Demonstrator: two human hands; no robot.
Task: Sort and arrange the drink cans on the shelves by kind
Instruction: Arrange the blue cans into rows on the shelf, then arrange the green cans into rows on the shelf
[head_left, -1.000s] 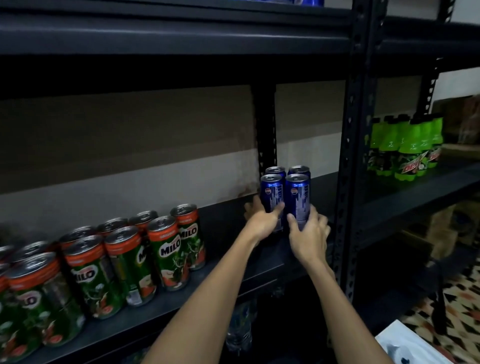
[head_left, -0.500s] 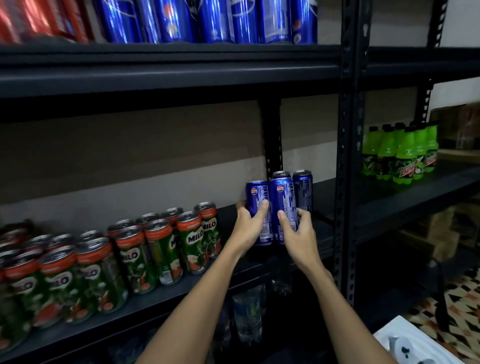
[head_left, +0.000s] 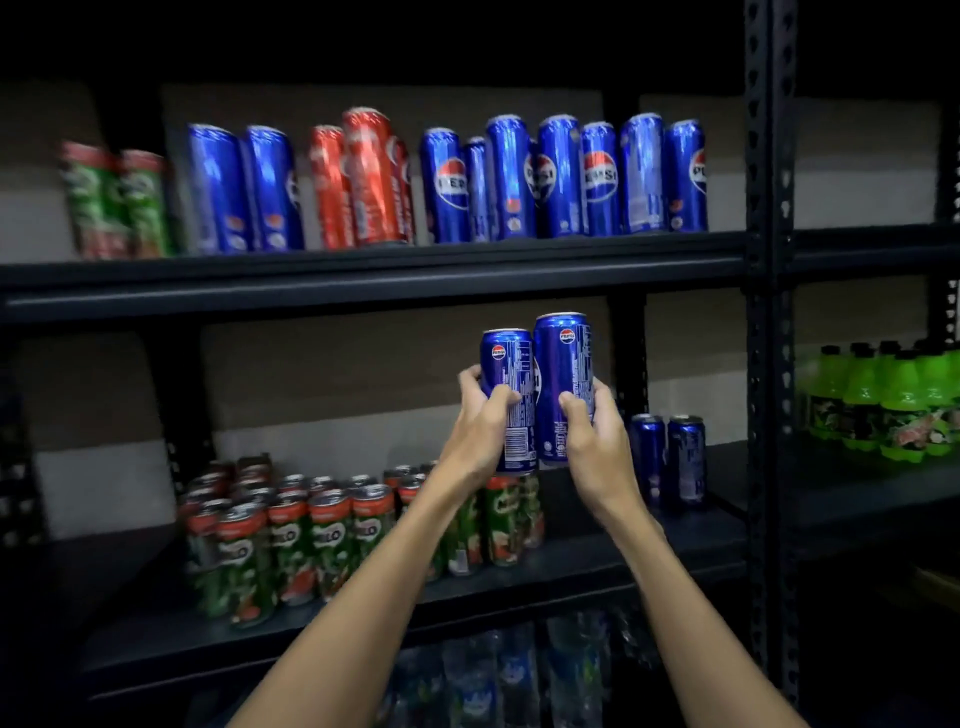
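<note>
Item: two blue Pepsi cans, upright, side by side at frame centre, above the Milo cans (head_left: 322, 540). Left hand (head_left: 480, 426) grips the left can (head_left: 506, 395); right hand (head_left: 597, 434) grips the right can (head_left: 563, 384). Both cans rise above the fingers.

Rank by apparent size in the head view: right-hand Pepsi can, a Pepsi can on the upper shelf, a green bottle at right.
1. Right-hand Pepsi can, nearest the camera, so it looks inflated.
2. Upper-shelf Pepsi can.
3. Green bottle; close to the shelf can, ranking unsure.
</note>
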